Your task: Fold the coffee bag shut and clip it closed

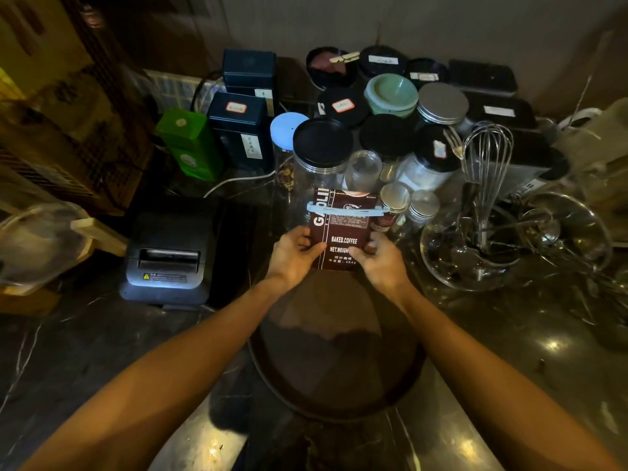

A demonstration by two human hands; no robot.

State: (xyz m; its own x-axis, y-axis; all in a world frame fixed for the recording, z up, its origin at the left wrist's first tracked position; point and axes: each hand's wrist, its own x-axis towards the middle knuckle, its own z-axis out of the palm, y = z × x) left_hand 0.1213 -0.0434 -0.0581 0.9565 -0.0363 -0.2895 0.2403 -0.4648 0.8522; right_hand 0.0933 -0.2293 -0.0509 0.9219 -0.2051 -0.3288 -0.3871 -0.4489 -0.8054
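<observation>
Your left hand (295,254) grips the lower left edge of the coffee bag (343,229), fingers wrapped behind and thumb across the front. Your right hand (379,256) grips the lower right edge in the same manner. Both hands are closed on the bag and hold it upright, front panel toward you, with the print "BAKED.COFFEE" legible.

The bag stands between the two hands, just beyond the far rim of a dark round tray (336,355) that lies on the desk (509,334) directly before you. Whether the base of the bag touches the desk cannot be told.

A pale clip (347,210) runs straight across the upper part of the bag, both ends projecting past the bag's sides. A short strip of bag shows above the clip.

Behind the bag stands a group of clear jars with black lids (323,142), close to it. To the right, a glass bowl (475,253) holds a wire whisk (486,171) and other utensils, near your right hand but apart from it. To the left, a dark receipt printer (170,253) sits on the desk, well apart from the bag. A green box (188,144) stands farther back on the left.
</observation>
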